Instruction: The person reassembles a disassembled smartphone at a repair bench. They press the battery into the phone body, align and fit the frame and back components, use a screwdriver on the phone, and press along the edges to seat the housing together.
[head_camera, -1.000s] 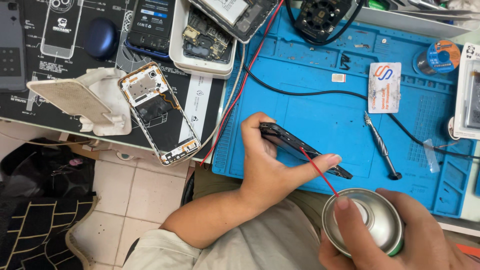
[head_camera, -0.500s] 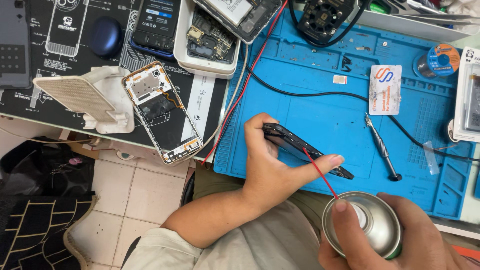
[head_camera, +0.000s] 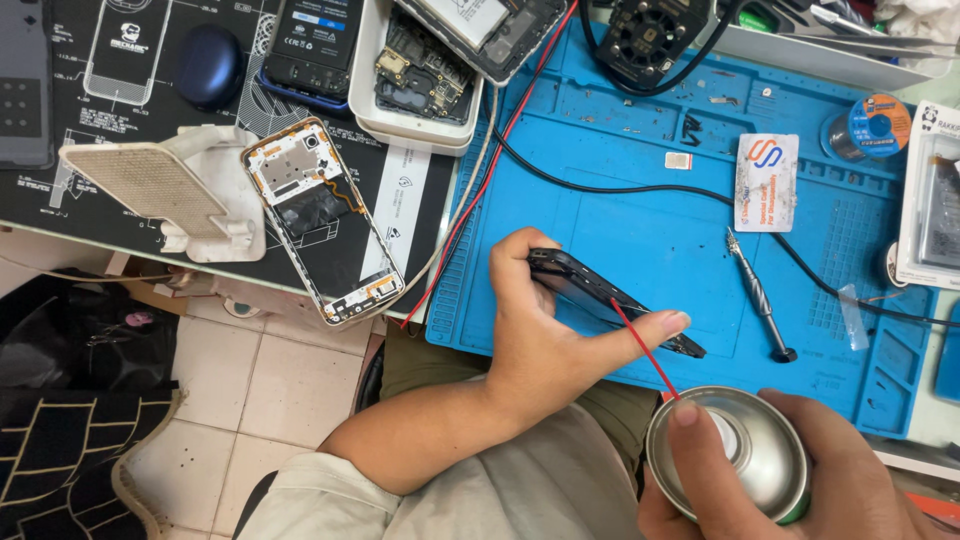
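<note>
Opened white-framed phone w/ exposed board (head_camera: 325, 222) on black printed mat (head_camera: 150, 110), beside cream plastic stand (head_camera: 160, 190); slim metal screwdriver (head_camera: 760, 298), white-red card (head_camera: 767, 183) on blue silicone mat (head_camera: 640, 170).

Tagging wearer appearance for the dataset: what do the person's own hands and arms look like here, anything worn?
Both hands are bare: no gloves, rings or watch in view. The left hand runs into a bare forearm, uncovered as far as the picture shows, with no sleeve, strap or marking. Of the right hand, only the fingers and the back show at the lower edge; its arm is out of frame. Fingernails are short and unpainted.
</note>
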